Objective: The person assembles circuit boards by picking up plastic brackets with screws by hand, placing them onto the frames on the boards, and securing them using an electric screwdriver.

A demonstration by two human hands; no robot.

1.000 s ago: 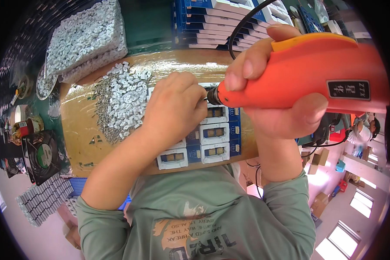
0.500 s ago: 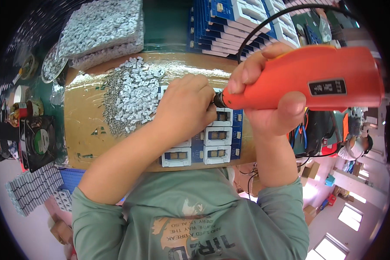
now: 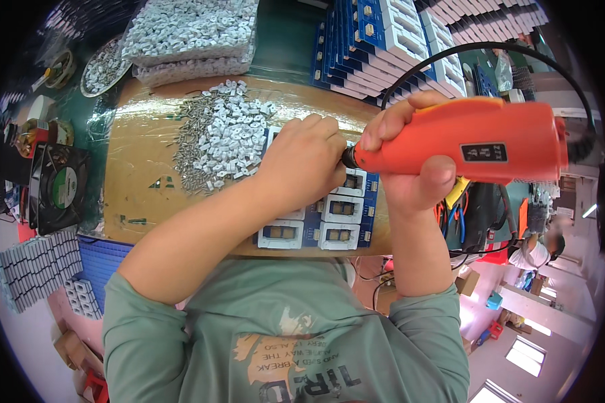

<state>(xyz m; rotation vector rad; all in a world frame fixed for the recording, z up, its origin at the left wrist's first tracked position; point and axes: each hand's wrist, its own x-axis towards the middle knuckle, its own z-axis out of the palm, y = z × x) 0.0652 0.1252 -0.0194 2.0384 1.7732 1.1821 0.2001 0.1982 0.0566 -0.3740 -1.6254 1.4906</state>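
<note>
The right hand (image 3: 410,161) has its grip clamped around an orange electric screwdriver (image 3: 464,140), held nearly level with its black nose pointing toward nine o'clock. A black cord (image 3: 491,48) loops away from the tool's rear toward twelve o'clock. The left hand (image 3: 306,164) lies curled, fingers drawn together, on a blue circuit board panel (image 3: 336,218); whether they pinch anything cannot be told. This hand and the tool's nose cover the spot where the bit meets the panel.

The panel, carrying white square parts, lies on a tape-covered cardboard sheet (image 3: 138,171) on the green desk (image 3: 286,37). At ten o'clock from the left hand, a heap of small white parts (image 3: 232,138) spreads over the cardboard, with a scatter of screws (image 3: 185,144) just beside it. At twelve o'clock, stacks of blue boards (image 3: 383,40) fan out; at eleven o'clock, bagged white parts (image 3: 188,33) are piled up. A black cooling fan (image 3: 57,188) sits at nine o'clock, and grey finned pieces (image 3: 33,265) lie at eight o'clock. Pliers with coloured handles (image 3: 454,211) hang at four o'clock, beneath the tool.
</note>
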